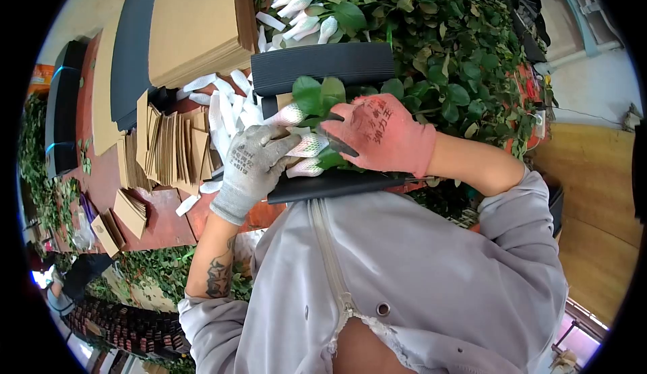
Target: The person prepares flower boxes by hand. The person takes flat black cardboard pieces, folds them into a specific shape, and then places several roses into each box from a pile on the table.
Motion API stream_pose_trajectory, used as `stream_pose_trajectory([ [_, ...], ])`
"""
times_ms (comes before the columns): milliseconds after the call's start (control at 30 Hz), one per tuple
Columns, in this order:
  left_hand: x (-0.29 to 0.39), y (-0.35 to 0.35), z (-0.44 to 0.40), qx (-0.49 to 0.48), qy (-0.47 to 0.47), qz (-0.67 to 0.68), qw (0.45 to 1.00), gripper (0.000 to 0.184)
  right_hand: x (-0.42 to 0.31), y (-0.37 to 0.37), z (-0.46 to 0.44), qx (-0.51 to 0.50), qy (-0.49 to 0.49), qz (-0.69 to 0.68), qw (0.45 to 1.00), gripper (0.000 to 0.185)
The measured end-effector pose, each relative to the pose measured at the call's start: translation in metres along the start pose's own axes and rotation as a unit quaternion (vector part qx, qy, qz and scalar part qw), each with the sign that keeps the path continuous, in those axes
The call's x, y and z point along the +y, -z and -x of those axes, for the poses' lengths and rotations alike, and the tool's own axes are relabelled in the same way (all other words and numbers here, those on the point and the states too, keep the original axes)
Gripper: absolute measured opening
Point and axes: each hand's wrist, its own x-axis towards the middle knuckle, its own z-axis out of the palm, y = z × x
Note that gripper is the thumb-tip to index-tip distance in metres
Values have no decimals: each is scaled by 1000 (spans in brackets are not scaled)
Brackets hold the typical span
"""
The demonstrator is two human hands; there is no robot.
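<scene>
My left hand [251,162], in a grey glove, pinches the tip of a mesh-sleeved flower bud [310,145]. My right hand [377,133], in a pink glove with dark fingertips, closes on the leafy stem side of the same flower; its grip is partly hidden. Another sleeved bud [288,114] lies just above, under green leaves [320,96], and a third sleeved bud [306,168] is just below. These flowers lie on a black corrugated sheet, whose raised far flap [323,69] and near flap [330,187] stand on either side.
White mesh sleeves [226,108] lie in a pile left of the sheet. Small cardboard pieces [172,145] and a stack of large cardboard sheets [195,23] are on the red table [162,215]. Leafy flower stems [445,44] are heaped at upper right.
</scene>
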Motion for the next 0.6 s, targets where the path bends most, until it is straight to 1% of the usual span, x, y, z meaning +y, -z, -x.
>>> stream_pose_trajectory([
  [33,0,0,0,4,5,6,1000,36,3,-18,3,45,17,20,999,40],
  [67,-1,0,0,8,11,14,1000,38,4,-38,4,46,19,20,999,40],
  [100,-1,0,1,10,13,13,1000,38,0,-47,2,36,44,129,990,40],
  [167,-2,-1,1,-6,72,-16,997,37,-6,-53,8,60,53,31,996,36],
  [200,-6,-3,1,-6,74,-15,997,37,-6,-52,6,59,55,31,996,36],
  [267,-18,-7,1,-14,82,-28,996,30,-1,-50,-1,77,47,-11,996,32],
  [300,-20,-6,-2,-4,82,-41,996,26,0,-45,-5,93,32,-11,995,29],
  [333,-22,-7,-5,-3,83,-42,996,26,-1,-47,-9,94,34,-11,995,29],
  [433,-23,-13,-10,39,121,34,991,22,-11,-53,-20,38,0,-4,999,26],
  [467,-24,-12,-8,39,120,36,991,22,-11,-56,-19,38,-2,-3,999,26],
  [533,-23,-9,-4,-16,119,74,990,23,-8,-64,-20,50,6,-24,998,25],
  [567,-20,-5,-3,-17,120,76,990,23,-8,-65,-19,47,3,-22,999,26],
  [600,-10,5,-6,24,88,3,996,24,-10,-62,-20,46,2,-26,999,26],
])
